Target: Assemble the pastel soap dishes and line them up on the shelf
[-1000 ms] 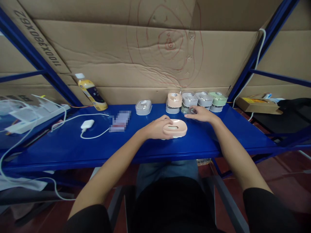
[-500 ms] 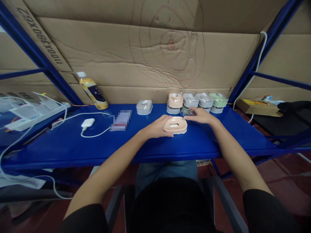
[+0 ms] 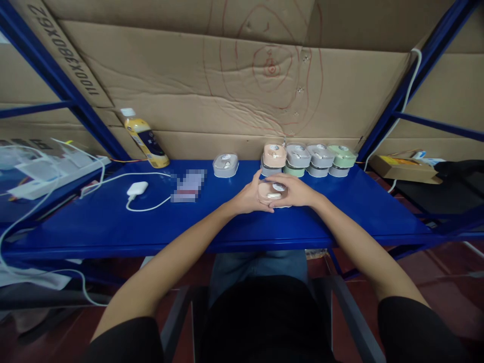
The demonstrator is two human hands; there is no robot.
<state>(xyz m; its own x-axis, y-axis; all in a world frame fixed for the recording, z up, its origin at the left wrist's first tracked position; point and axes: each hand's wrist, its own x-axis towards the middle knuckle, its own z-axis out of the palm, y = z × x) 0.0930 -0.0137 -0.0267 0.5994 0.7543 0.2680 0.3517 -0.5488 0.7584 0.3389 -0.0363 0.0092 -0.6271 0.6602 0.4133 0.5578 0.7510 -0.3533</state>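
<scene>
A pink oval box (image 3: 270,191) lies on the blue shelf (image 3: 113,227) in front of me. My left hand (image 3: 247,197) curls round its left side. My right hand (image 3: 293,191) covers its right side and top, pressing a clear lid onto it. Behind it stands a row of stacked boxes: pink (image 3: 274,154), grey (image 3: 298,154), grey (image 3: 319,155) and green (image 3: 342,156).
A single grey box (image 3: 225,165) sits left of the row. A yellow bottle (image 3: 145,138) leans at the back left. A white charger with cable (image 3: 136,189) and a blurred flat item (image 3: 188,186) lie on the left. Cardboard lines the back wall.
My right hand brought the clear lid from beside the stacked row onto the pink box. The left hand stayed on the box, which shifted slightly toward the back.
</scene>
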